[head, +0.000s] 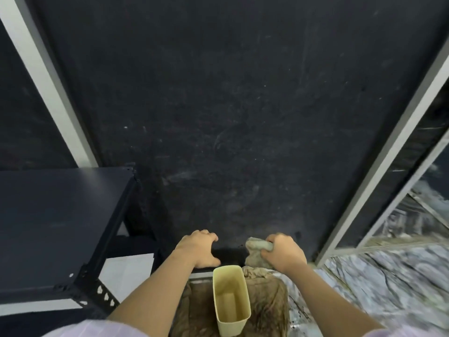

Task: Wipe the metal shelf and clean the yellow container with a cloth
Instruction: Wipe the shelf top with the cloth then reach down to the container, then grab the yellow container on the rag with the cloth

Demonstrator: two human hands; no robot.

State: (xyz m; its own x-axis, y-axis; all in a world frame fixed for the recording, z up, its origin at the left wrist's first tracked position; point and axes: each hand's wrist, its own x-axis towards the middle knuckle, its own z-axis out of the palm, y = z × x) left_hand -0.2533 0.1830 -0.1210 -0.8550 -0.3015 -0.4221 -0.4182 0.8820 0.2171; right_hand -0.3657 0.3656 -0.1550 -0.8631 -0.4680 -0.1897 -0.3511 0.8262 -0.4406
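The person's right hand (284, 254) grips a bunched grey-green cloth (257, 251), fingers curled round it, close against a dark scuffed wall (218, 105). The left hand (198, 249) holds nothing; its fingers are bent and its thumb is spread, but whether it touches the dark ledge below cannot be told. Between and just below the two hands stands the yellow container (230, 300), upright and open-topped, set on a brown rag (267, 307). The dark metal shelf (56, 222) lies to the left, apart from both hands. A marbled floor (388, 288) shows at the right beside a pale metal frame (379, 166).
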